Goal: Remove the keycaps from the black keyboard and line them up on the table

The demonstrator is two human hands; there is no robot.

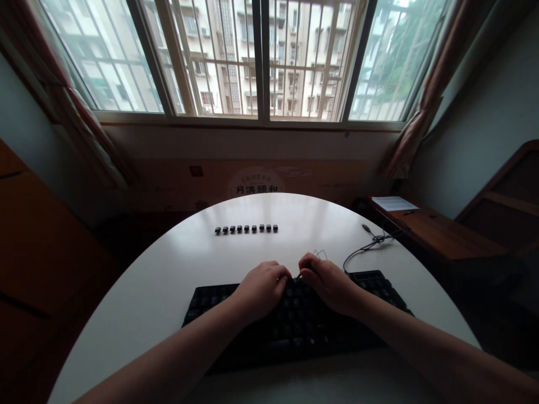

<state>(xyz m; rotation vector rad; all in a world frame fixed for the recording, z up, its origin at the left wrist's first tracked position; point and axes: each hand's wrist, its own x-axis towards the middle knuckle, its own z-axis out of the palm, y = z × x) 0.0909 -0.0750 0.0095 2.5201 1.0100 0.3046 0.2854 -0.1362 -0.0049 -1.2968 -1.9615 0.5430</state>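
White table before a barred window; on top, a black keyboard and, beyond, a row of small black pieces. Left hand curled narrow at the keyboard's far edge, contents impossible to tell; right hand closed around a wire tool.

Glossy table, matt keyboard
The white tabletop is shining smoothly; the black keyboard is looking like dull plastic; the side table is showing reddish-brown wood.
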